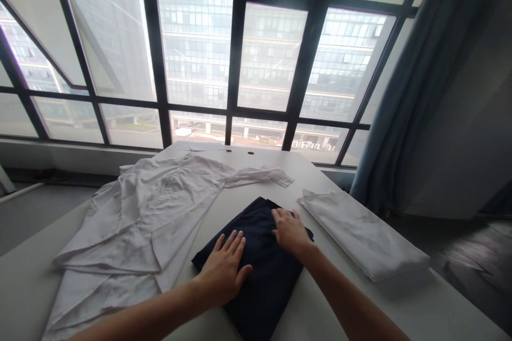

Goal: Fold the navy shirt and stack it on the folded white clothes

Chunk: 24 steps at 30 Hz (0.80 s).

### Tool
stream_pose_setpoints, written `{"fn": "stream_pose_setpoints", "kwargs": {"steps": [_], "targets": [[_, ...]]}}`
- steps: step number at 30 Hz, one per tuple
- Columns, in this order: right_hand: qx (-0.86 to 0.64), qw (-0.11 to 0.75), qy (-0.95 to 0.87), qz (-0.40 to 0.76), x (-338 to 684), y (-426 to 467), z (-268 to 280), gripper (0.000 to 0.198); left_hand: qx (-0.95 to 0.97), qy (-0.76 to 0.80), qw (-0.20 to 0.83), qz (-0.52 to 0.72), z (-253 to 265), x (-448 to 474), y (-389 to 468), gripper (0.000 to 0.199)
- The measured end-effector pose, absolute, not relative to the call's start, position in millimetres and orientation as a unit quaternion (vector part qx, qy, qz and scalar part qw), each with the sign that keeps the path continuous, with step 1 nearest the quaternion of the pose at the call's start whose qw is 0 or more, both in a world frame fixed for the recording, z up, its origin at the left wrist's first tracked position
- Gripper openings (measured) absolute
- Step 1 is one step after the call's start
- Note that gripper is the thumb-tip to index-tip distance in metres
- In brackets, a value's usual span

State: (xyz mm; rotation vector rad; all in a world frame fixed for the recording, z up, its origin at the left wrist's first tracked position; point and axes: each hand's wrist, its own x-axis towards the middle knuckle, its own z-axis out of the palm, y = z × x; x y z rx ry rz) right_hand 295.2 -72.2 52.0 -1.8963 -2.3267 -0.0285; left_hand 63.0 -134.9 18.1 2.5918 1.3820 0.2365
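Left hand: the left hand [224, 272] lies flat, palm down, fingers spread and extended, on the near-left part of the folded dark garment [260, 272]. It grips nothing; it presses.

Right hand: the right hand [290, 232] rests palm down on the far-right part of the same garment, fingers loosely curved toward the far edge. Whether the fingertips pinch a fold cannot be told; the hand looks open.

Garment position: under both hands, on the white table [400, 309], set between the two white items and touching neither as far as can be seen.

Garment state: navy fabric, folded to a compact rectangle of several layers, edges fairly square, one corner pointing away from the right hand.

Handling, judged: soft, light, limp. It should keep its shape only while supported or pressed. Layers may slide over each other if lifted by one edge. Not fragile.

Hold, judged: best taken with flat palms from two opposite sides, or with fingers slipped under the fold edge beside the right hand.

Left of left hand: a white shirt [144, 224] spread loose and wrinkled, one sleeve reaching past the garment's far side.

Right of right hand: a folded white cloth [364, 237], long and neat, a little apart.

Beyond both hands: a large gridded window [236, 64]; a blue curtain [404, 96] hangs at right.
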Motion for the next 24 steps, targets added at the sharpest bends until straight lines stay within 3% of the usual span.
{"fn": "stream_pose_setpoints", "kwargs": {"steps": [3, 6, 17, 21, 24], "targets": [[-0.430, 0.110, -0.888, 0.120, 260, -87, 34, 0.057, 0.890, 0.435, 0.086, 0.103, 4, 58, -146, 0.073], [-0.373, 0.106, -0.907, 0.162, 247, -80, 22, 0.056, 0.881, 0.450, 0.081, 0.123, -8, 53, -152, 0.076], [-0.469, 0.061, -0.877, 0.084, 310, 9, 18, 0.069, 0.844, 0.514, 0.096, 0.115, -12, 48, -157, 0.084], [-0.489, 0.080, -0.867, 0.058, 293, -21, 25, 0.063, 0.830, 0.539, 0.094, 0.104, -6, 39, -152, 0.086], [-0.422, 0.113, -0.896, 0.074, 272, -74, 27, 0.064, 0.816, 0.563, 0.078, 0.103, -3, 32, -145, 0.079]]}}
